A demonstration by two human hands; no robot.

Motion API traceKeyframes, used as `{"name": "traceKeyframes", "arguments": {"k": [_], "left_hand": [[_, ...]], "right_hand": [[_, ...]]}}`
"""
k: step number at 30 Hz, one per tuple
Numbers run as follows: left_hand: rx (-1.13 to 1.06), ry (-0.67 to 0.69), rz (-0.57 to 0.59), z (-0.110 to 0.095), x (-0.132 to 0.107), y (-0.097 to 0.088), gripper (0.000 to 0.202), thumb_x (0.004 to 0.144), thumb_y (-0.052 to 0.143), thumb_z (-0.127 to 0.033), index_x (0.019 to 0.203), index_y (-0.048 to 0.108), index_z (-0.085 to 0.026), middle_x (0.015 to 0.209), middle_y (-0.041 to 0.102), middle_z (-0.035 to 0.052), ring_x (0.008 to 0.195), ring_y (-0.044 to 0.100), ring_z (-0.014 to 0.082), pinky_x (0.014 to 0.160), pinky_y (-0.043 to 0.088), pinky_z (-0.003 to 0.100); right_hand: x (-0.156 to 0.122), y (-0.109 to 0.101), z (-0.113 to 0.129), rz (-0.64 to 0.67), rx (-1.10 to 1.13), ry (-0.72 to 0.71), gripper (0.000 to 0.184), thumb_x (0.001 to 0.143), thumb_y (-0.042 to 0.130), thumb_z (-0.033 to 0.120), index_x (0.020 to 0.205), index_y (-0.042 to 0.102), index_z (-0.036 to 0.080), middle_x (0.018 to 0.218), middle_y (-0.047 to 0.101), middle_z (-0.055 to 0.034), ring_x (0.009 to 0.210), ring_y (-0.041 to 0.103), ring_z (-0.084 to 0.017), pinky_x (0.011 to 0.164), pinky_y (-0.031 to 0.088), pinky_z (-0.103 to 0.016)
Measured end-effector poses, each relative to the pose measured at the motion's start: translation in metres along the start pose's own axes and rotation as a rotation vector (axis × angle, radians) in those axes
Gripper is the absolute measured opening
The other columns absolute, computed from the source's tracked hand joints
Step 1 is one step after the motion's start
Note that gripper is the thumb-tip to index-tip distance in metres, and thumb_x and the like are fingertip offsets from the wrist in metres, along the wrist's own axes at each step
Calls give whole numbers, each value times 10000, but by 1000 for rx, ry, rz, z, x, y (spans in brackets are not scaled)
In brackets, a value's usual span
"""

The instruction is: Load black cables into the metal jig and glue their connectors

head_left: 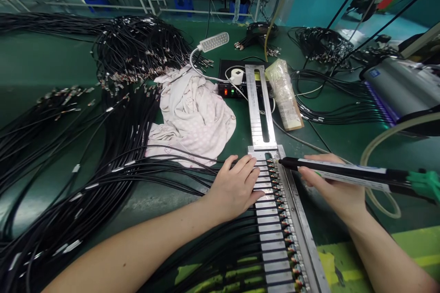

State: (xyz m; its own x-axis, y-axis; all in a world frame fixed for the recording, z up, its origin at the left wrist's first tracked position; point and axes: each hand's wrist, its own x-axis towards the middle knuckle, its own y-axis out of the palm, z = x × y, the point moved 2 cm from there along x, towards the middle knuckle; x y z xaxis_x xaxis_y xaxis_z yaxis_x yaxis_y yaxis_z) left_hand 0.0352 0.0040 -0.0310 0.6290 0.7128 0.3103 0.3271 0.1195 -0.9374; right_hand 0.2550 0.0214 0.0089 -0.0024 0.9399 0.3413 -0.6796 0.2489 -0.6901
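A slotted metal fixture (pixel 271 236) runs down the bench in front of me, with black cables (pixel 182 171) laid across it in a row. Their small metal connectors (pixel 282 208) line up along its right side. My left hand (pixel 237 187) lies flat over the upper cables, fingers spread and touching the fixture. In my right hand (pixel 332 183) is a black dispensing syringe (pixel 343 173) with a white label and a green rear fitting (pixel 424 185). Its dark tip is close to the topmost connectors; whether it touches them I cannot tell.
A crumpled pale cloth (pixel 195 114) lies left of the fixture. Behind stand a control box (pixel 228 90) and a small lamp (pixel 213 42). A wrapped package (pixel 284 96) and a silver machine (pixel 405 87) with violet light are at right. Cable bundles (pixel 137 50) cover the left.
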Motion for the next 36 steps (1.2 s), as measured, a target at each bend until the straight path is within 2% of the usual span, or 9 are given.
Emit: {"name": "traceKeyframes", "arguments": {"k": [10,30,36], "left_hand": [[-14,-6,8,0,0,0,419,921,401,-435,1144,537,-107,1289,523,141,1237,419,266,998,317,458],[-12,-2,9,0,-1,0,411,918,412,-424,1153,531,-108,1292,517,140,1241,413,270,991,321,455],[-7,1,19,0,-1,-2,410,925,396,-414,1150,538,-102,1296,517,144,1236,418,278,990,318,454]], "right_hand": [[-2,-3,1,15,2,2,209,746,626,462,831,591,273,745,637,-18,636,609,-193,602,515,-352],[-3,-3,2,39,11,-3,187,754,631,436,851,595,280,766,635,-11,677,610,-190,689,526,-363],[-3,-3,5,41,1,-5,172,752,628,434,830,590,285,764,644,-21,672,619,-209,647,535,-383]]}}
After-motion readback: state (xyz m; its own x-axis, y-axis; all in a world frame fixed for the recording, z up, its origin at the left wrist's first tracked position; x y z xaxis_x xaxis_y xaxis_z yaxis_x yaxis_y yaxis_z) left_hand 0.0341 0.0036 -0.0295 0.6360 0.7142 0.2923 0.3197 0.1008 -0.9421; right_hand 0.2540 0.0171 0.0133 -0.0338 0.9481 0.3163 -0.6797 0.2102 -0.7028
